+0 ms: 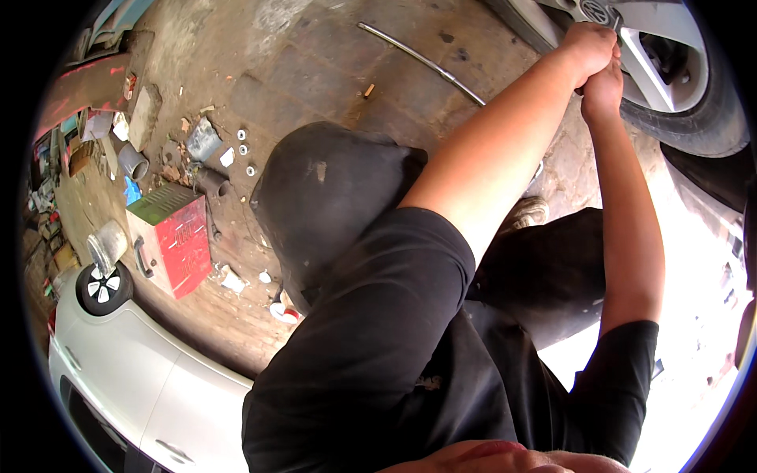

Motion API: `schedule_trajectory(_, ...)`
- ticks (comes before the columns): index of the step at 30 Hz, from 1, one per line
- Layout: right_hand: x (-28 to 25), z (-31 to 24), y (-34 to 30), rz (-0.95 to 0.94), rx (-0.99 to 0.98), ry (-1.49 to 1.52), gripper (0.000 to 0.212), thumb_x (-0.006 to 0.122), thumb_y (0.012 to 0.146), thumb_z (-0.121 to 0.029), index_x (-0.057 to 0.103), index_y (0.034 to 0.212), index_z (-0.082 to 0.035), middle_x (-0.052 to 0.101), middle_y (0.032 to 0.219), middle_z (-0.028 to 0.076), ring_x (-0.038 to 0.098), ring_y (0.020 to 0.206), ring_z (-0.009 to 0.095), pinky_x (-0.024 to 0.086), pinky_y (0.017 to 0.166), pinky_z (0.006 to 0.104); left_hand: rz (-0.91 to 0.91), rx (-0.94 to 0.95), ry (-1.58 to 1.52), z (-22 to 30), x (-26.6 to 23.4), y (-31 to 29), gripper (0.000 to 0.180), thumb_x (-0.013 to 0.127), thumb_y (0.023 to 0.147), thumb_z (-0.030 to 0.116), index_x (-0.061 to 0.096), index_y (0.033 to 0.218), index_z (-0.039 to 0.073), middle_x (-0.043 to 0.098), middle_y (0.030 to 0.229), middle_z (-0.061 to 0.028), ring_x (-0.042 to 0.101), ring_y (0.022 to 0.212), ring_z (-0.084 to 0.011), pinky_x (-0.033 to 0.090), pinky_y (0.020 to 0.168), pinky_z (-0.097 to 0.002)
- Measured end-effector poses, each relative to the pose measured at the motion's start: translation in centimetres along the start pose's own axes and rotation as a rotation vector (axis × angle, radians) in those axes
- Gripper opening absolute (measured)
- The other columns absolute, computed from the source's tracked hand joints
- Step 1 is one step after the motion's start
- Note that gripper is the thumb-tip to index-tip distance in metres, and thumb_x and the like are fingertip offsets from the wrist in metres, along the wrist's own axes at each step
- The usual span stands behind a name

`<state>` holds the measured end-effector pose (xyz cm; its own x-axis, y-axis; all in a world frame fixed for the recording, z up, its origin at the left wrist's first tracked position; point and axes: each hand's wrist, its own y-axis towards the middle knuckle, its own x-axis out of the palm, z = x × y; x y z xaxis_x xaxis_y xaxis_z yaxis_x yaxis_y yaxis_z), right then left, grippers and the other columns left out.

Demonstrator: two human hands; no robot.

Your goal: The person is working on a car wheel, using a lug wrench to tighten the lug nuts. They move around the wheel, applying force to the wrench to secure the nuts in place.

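Hands meet at the wheel [670, 63] hub: the left hand [587, 47] is fisted over something dark near the centre cap, the right hand [603, 88] clenched just below, touching it. What they grip is hidden; stacked fists suggest pushing on a tool. A metal rod [422, 61], red box [175, 236] and washers [244, 150] lie apart on the floor.

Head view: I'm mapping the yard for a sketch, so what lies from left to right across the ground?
White car → red metal box → black tyre → both hands at the silver car wheel.
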<state>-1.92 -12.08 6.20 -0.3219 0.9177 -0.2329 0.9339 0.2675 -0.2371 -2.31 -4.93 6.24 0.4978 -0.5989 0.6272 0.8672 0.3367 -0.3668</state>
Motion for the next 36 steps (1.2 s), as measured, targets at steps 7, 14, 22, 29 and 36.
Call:
schedule_trajectory(7,0.7,-0.1,-0.6,0.021,0.023,0.036,0.031,0.040,0.099,-0.035,0.050,0.111,-0.008,0.056,0.083,0.001,0.049,0.060,0.007,0.033,0.041,0.0236,-0.004,-0.027,-0.025,-0.2,-0.2,0.4,0.028,0.049,0.091,0.015,0.061,0.071,0.000,0.063,0.073,-0.0116,0.060,0.067,-0.0211,0.049,0.065,-0.0373)
schedule_trajectory(14,0.7,0.1,-0.2,0.065,-0.005,0.059,0.033,0.041,0.098,-0.035,0.051,0.113,-0.007,0.056,0.086,0.001,0.050,0.062,0.009,0.035,0.043,0.0239,-0.043,0.012,-0.013,-0.2,-0.1,0.6,0.029,0.048,0.091,0.015,0.060,0.070,-0.001,0.063,0.072,-0.0115,0.060,0.067,-0.0209,0.049,0.066,-0.0367)
schedule_trajectory(22,0.8,-2.1,-0.3,-0.020,0.063,-0.041,0.030,0.038,0.099,-0.033,0.050,0.112,-0.008,0.055,0.084,0.001,0.050,0.063,0.009,0.035,0.044,0.0241,0.005,-0.104,-0.021,0.8,0.1,1.5,0.027,0.050,0.088,0.014,0.060,0.068,0.000,0.063,0.070,-0.0132,0.060,0.065,-0.0239,0.049,0.061,-0.0404)
schedule_trajectory(29,0.3,-1.2,0.7,-0.064,0.109,-0.066,0.033,0.037,0.100,-0.037,0.049,0.109,-0.008,0.055,0.083,0.002,0.050,0.063,0.010,0.037,0.044,0.0260,0.023,-0.093,0.050,0.8,0.0,1.7,0.026,0.052,0.089,0.015,0.062,0.071,-0.001,0.064,0.071,-0.0121,0.060,0.065,-0.0225,0.049,0.063,-0.0384)
schedule_trajectory(36,0.6,0.4,2.0,-0.033,0.019,-0.061,0.039,0.036,0.099,-0.043,0.049,0.107,-0.006,0.056,0.080,0.003,0.052,0.058,0.013,0.039,0.045,0.0267,0.067,-0.058,0.143,0.5,-0.2,1.7,0.027,0.053,0.091,0.018,0.063,0.074,-0.002,0.065,0.073,-0.0106,0.061,0.068,-0.0204,0.049,0.067,-0.0349)
